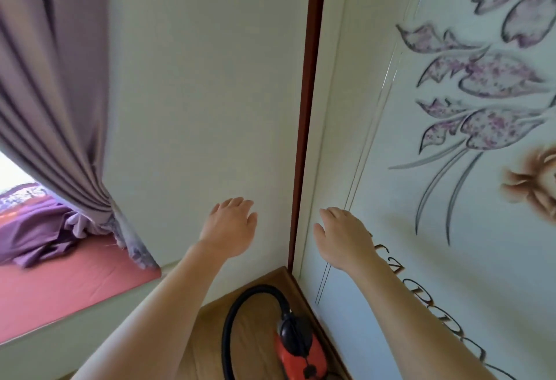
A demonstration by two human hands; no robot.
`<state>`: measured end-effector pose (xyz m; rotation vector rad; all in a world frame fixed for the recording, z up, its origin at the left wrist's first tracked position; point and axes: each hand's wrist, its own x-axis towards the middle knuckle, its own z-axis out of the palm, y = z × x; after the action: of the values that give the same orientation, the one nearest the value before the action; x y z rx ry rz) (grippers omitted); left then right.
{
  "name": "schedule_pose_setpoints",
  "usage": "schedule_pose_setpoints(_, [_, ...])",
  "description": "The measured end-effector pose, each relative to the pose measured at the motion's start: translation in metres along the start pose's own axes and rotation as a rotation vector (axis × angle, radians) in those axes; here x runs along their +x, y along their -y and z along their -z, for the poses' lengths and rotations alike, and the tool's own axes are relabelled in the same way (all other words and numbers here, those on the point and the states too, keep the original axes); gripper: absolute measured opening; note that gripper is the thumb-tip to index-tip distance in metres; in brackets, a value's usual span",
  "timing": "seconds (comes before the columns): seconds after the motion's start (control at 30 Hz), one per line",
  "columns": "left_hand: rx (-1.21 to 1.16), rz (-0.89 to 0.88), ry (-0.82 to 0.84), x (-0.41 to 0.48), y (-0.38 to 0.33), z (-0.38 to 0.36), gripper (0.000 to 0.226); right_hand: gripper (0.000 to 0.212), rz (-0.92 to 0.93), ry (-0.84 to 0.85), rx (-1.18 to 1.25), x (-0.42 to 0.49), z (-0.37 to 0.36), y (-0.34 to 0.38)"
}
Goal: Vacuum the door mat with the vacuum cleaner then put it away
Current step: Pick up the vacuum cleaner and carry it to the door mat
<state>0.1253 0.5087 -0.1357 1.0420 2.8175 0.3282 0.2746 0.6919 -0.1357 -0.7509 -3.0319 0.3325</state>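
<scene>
Right of the purple curtain (pixel 51 94), the left hand (pixel 230 227) hangs released and empty. Below it the red vacuum cleaner (pixel 301 352) sits in the floor (pixel 255 334) corner, apparently stowed. The right hand (pixel 343 235), also loose and empty, hovers by the flowered panel (pixel 451 169).

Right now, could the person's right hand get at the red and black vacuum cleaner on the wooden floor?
Probably yes. The right hand is open and empty, up by the flower-painted panel; the red and black vacuum cleaner sits below it in the corner, nothing between. The arm need only lower.
</scene>
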Motion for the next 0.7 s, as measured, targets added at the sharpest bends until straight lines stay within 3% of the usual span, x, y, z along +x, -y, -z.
schedule_pose_setpoints(0.1, [-0.018, 0.101, -0.02, -0.025, -0.009, 0.0, 0.052, 0.038, 0.084, 0.018, 0.004, 0.0, -0.002, -0.009])
schedule_pose_setpoints(0.4, [-0.058, 0.272, -0.042, -0.061, 0.004, -0.011, 0.051, 0.045, 0.248, 0.068, -0.018, 0.012, -0.017, 0.002])
schedule_pose_setpoints(0.7, [-0.07, 0.292, 0.043, -0.032, 0.048, -0.066, 0.051, 0.049, 0.221, 0.156, -0.067, 0.043, -0.079, 0.009])
